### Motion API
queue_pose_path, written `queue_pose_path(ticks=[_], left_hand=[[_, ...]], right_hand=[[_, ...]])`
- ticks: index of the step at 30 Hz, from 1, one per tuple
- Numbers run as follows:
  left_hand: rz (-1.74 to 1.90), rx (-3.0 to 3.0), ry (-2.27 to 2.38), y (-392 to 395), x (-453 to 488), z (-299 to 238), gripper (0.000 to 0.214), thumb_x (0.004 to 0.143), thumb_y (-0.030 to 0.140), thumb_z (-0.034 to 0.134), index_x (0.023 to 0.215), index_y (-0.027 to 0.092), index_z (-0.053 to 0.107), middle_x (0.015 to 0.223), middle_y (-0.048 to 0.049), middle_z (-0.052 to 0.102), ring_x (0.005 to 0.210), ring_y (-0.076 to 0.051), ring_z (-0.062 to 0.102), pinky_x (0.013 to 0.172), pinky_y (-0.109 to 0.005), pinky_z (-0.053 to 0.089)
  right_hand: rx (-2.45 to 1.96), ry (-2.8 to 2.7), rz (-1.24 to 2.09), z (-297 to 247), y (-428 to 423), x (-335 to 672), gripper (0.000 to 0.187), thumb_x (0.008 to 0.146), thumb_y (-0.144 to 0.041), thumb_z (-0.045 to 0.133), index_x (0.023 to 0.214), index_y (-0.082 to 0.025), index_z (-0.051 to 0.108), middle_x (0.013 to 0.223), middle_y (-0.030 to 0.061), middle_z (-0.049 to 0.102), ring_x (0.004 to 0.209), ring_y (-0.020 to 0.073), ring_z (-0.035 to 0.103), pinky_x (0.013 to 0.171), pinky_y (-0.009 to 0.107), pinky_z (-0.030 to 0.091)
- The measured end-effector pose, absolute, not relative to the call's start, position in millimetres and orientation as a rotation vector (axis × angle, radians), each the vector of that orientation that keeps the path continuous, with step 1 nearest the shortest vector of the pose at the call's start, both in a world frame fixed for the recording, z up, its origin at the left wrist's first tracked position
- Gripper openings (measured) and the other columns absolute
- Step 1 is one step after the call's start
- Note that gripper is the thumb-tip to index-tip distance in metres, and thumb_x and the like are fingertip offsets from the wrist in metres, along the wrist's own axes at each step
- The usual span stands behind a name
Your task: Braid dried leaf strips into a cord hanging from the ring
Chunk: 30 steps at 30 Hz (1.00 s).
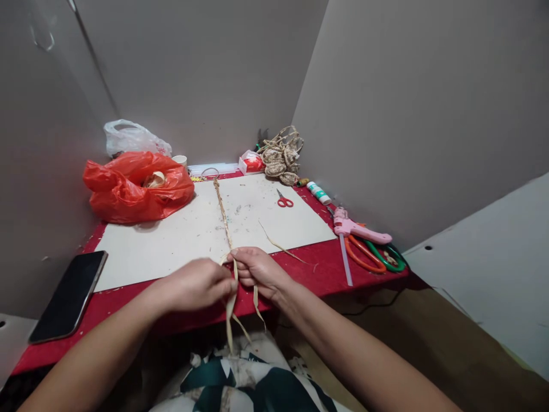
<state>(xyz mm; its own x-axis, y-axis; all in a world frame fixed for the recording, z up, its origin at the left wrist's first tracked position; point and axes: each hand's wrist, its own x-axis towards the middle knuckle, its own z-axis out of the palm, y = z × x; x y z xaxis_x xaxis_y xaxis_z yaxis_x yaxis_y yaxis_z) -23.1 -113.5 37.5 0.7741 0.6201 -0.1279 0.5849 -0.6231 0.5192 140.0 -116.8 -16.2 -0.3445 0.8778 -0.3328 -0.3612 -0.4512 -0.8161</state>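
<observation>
A thin braided cord of dry, straw-coloured husk strips (223,220) runs from the back of the white board toward me. At its near end my right hand (256,269) pinches the braid, with one strip hanging below its fingers. My left hand (199,284) is just to the left, its fingers closed on a pale flat strip (230,315) that dangles past the table edge. The two hands are close together. On the board to the right lies a loose thin strip (278,245). The far end of the braid reaches a metal ring (210,173).
An orange-red plastic bag (132,197) and a phone (71,294) lie left. Small red scissors (285,200) rest on the white board (141,246). Coiled braid (281,160) sits back right. A pink glue gun (360,228) and large scissors (366,256) lie at the right edge.
</observation>
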Motion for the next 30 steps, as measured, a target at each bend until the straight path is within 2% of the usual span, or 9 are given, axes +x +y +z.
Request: queue_pose_path(ticks=[4,8,13,18,21,23,26,28,30], left_hand=[[0.767,1.929,1.201,-86.5,-26.0,23.2,0.027,0.083,0.037,0.046,0.084,0.013,0.058,0.072,-0.0016,0.059,0.066,-0.011,0.052,0.061,-0.022,0.039],[0.631,1.527,0.922,-76.5,-17.8,2.6,0.031,0.080,0.041,0.051,0.090,0.012,0.057,0.069,-0.0006,0.056,0.056,-0.008,0.046,0.054,-0.021,0.036],[0.405,1.276,0.855,-82.1,-14.0,3.9,0.031,0.080,0.045,0.053,0.075,0.014,0.051,0.053,0.0071,0.034,0.039,-0.002,0.018,0.038,-0.017,0.014],[0.380,1.223,0.809,-80.4,-15.0,6.8,0.028,0.079,0.041,0.056,0.076,0.013,0.053,0.052,0.0064,0.034,0.043,-0.004,0.029,0.041,-0.017,0.025],[0.338,1.225,0.873,-78.3,-16.1,8.1,0.024,0.079,0.037,0.055,0.081,0.013,0.057,0.050,0.0092,0.025,0.039,-0.003,0.016,0.038,-0.017,0.014],[0.357,1.325,0.944,-77.7,-16.1,8.2,0.022,0.078,0.035,0.054,0.079,0.013,0.059,0.049,0.0082,0.031,0.039,-0.003,0.018,0.038,-0.018,0.015],[0.418,1.503,0.975,-77.3,-14.9,6.6,0.021,0.076,0.031,0.054,0.073,0.013,0.063,0.062,-0.0003,0.057,0.052,-0.007,0.042,0.050,-0.018,0.033],[0.442,1.530,0.969,-77.0,-13.5,5.2,0.020,0.075,0.029,0.053,0.070,0.013,0.065,0.074,-0.0043,0.064,0.064,-0.010,0.051,0.059,-0.020,0.038],[0.449,1.508,0.992,-77.3,-11.5,4.7,0.021,0.075,0.029,0.052,0.068,0.013,0.064,0.070,-0.0041,0.063,0.062,-0.010,0.051,0.055,-0.020,0.036]], right_hand=[[-0.929,-0.830,1.957,-18.3,-113.9,144.1,0.023,0.069,-0.032,0.064,0.070,-0.013,0.051,0.044,-0.0131,0.023,0.037,0.0001,0.010,0.036,0.015,0.004],[-0.897,-0.885,1.989,-20.0,-110.1,145.4,0.025,0.072,-0.035,0.063,0.072,-0.013,0.051,0.045,-0.0128,0.023,0.037,0.0004,0.011,0.036,0.015,0.005],[-0.922,-0.950,2.003,-18.3,-106.6,149.7,0.028,0.071,-0.038,0.065,0.072,-0.014,0.050,0.046,-0.0124,0.025,0.038,0.0007,0.011,0.035,0.015,0.005],[-0.925,-1.008,2.024,-14.4,-104.3,156.1,0.027,0.073,-0.038,0.063,0.072,-0.015,0.049,0.046,-0.0127,0.024,0.038,0.0012,0.010,0.034,0.014,0.005],[-0.938,-1.077,2.046,-14.2,-102.7,159.3,0.026,0.075,-0.040,0.059,0.074,-0.015,0.051,0.045,-0.0131,0.023,0.037,0.0016,0.009,0.034,0.015,0.006],[-0.988,-1.148,2.024,-16.3,-101.2,160.7,0.025,0.077,-0.040,0.056,0.074,-0.016,0.051,0.044,-0.0130,0.023,0.036,0.0023,0.011,0.034,0.015,0.008],[-1.122,-1.344,1.876,-20.6,-98.1,161.7,0.022,0.081,-0.036,0.050,0.073,-0.016,0.053,0.042,-0.0117,0.025,0.034,0.0038,0.015,0.034,0.017,0.013],[-1.201,-1.560,1.660,-21.4,-96.4,161.7,0.021,0.083,-0.029,0.047,0.070,-0.015,0.056,0.044,-0.0084,0.033,0.036,0.0048,0.024,0.038,0.018,0.020],[-1.245,-1.781,1.396,-19.6,-96.1,160.8,0.022,0.083,-0.021,0.045,0.067,-0.014,0.058,0.052,-0.0030,0.048,0.046,0.0067,0.039,0.047,0.019,0.030]])
